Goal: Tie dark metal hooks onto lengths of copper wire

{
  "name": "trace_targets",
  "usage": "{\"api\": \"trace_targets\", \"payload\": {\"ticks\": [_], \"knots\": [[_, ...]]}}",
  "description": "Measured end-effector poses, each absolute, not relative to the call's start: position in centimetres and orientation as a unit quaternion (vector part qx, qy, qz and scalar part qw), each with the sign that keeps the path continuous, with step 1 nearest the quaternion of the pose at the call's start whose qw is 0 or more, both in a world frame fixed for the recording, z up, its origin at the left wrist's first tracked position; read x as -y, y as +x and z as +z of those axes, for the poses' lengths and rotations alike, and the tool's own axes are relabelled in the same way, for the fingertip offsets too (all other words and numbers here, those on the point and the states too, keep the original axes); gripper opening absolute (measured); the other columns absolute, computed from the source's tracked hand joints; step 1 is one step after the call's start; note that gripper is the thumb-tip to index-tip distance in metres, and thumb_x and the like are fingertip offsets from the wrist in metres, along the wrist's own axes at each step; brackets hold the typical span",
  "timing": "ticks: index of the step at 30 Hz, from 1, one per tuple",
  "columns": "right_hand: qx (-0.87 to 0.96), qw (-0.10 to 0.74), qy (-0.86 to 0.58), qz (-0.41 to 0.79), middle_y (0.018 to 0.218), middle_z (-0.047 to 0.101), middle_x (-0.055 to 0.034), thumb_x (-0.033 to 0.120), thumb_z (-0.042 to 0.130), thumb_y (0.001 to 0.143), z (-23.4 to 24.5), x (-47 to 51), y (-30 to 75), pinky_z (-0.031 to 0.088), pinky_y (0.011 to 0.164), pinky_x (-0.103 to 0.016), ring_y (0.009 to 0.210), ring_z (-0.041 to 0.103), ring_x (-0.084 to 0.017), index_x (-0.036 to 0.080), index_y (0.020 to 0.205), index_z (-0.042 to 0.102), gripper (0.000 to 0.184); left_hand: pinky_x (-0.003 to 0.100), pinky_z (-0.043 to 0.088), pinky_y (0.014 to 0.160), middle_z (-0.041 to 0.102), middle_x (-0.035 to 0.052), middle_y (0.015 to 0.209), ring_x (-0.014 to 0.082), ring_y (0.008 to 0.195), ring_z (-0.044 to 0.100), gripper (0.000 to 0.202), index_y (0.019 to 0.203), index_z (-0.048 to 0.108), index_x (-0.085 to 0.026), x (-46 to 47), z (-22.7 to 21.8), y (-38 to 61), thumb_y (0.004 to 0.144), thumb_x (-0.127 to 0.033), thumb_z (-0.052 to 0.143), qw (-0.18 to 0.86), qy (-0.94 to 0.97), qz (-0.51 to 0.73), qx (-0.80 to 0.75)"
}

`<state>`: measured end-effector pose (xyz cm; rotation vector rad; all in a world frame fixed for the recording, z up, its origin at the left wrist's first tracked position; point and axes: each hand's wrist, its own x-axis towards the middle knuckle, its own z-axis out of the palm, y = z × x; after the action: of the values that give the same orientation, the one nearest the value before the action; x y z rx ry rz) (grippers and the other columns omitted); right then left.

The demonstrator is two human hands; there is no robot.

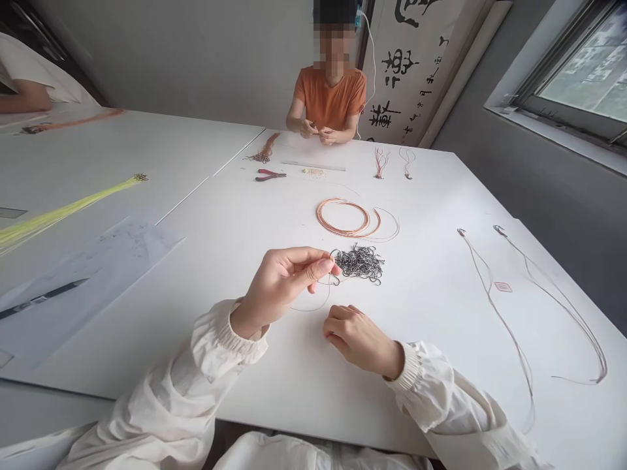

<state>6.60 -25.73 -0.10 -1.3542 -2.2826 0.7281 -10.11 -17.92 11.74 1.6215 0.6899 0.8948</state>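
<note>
My left hand (289, 277) is raised over the table, thumb and forefinger pinched on a dark fishing hook (335, 281). A thin fishing line (327, 300) hangs from that pinch and curves down towards the tabletop. Just beyond the fingertips lies a heap of dark fishing hooks (361, 262). Closer to me, my right hand (360, 336) is curled closed at the table surface. Its fingertips are turned under, so whatever they may hold is hidden. Behind the heap is a coil of orange line (345, 218).
Hooks tied on lines (490, 281) lie at right by a small red-edged tag (503, 287). Red-handled pliers (270, 175) lie before a co-worker in orange (330, 98). At left are yellow lines (73, 207), a plastic sheet (112, 261) and a dark pen-like tool (44, 297).
</note>
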Motion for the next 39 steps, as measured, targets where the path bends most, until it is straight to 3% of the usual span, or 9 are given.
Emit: {"api": "trace_targets", "payload": {"ticks": [3,7,10,12,17,22,32,39], "knots": [[0.807,0.214,-0.473,0.282,0.084,0.06,-0.0051,0.003,0.05,0.087,0.1,25.6,6.8,0.045,0.067,-0.032,0.066,0.052,-0.014,0.016,0.08,0.058,0.017,0.018,0.05,0.052,0.075,0.0063,0.087,0.0066,0.053,0.059,0.016,0.089,0.074,-0.015,18.2,11.3,-10.2,0.091,-0.029,0.066,0.599,0.648,0.375,-0.285],[0.765,0.271,-0.482,0.329,0.081,0.06,-0.0017,0.008,0.048,0.093,1.6,25.2,8.6,0.049,0.064,-0.026,0.066,0.056,-0.011,0.018,0.089,0.055,0.012,0.019,0.055,0.058,0.074,0.0062,0.083,0.0125,0.065,0.07,0.017,0.086,0.073,-0.013,18.4,11.2,-10.2,0.09,-0.029,0.066,0.61,0.626,0.388,-0.293],[0.666,0.377,-0.465,0.444,0.081,0.062,-0.001,0.019,0.058,0.094,3.5,25.1,10.2,0.054,0.069,-0.029,0.067,0.064,-0.012,0.018,0.098,0.06,0.005,0.018,0.057,0.059,0.073,0.0053,0.079,0.0136,0.068,0.072,0.018,0.084,0.073,-0.013,18.5,11.2,-10.2,0.09,-0.029,0.067,0.613,0.623,0.386,-0.293],[0.592,0.456,-0.43,0.507,0.085,0.065,-0.0024,0.022,0.066,0.09,4.9,25.2,11.1,0.057,0.069,-0.031,0.068,0.067,-0.014,0.019,0.102,0.065,0.013,0.017,0.057,0.06,0.073,0.0051,0.079,0.0134,0.069,0.072,0.018,0.083,0.073,-0.013,18.5,11.2,-10.1,0.09,-0.028,0.067,0.615,0.626,0.382,-0.29],[0.535,0.598,-0.377,0.463,0.087,0.07,-0.0042,0.013,0.072,0.085,8.3,25.6,11.5,0.058,0.065,-0.029,0.071,0.068,-0.014,0.02,0.091,0.075,0.01,0.019,0.059,0.06,0.073,0.005,0.079,0.0145,0.067,0.073,0.016,0.085,0.074,-0.013,18.8,11.3,-9.7,0.088,-0.027,0.069,0.605,0.627,0.392,-0.295],[0.501,0.675,-0.312,0.443,0.09,0.071,-0.0032,0.011,0.068,0.088,10.9,25.6,9.7,0.059,0.068,-0.03,0.069,0.069,-0.013,0.021,0.091,0.074,0.013,0.018,0.061,0.061,0.074,0.0036,0.078,0.0138,0.066,0.073,0.01,0.087,0.075,-0.014,19.3,11.6,-9.2,0.086,-0.024,0.072,0.59,0.626,0.414,-0.296],[0.429,0.698,-0.357,0.448,0.082,0.073,-0.0024,0.02,0.072,0.085,11.2,25.0,7.3,0.056,0.07,-0.033,0.071,0.067,-0.016,0.024,0.086,0.074,0.005,0.024,0.063,0.062,0.076,0.0049,0.083,0.0157,0.067,0.073,0.01,0.091,0.076,-0.016,20.0,12.0,-8.7,0.086,-0.023,0.071,0.554,0.644,0.445,-0.282],[0.383,0.66,-0.311,0.566,0.078,0.068,-0.0011,0.019,0.068,0.088,11.5,24.4,7.8,0.05,0.073,-0.029,0.071,0.06,-0.012,0.021,0.086,0.074,0.007,0.025,0.063,0.063,0.076,0.0043,0.082,0.0155,0.066,0.072,0.011,0.092,0.076,-0.016,20.1,12.2,-8.7,0.087,-0.024,0.07,0.534,0.656,0.453,-0.281]]}}
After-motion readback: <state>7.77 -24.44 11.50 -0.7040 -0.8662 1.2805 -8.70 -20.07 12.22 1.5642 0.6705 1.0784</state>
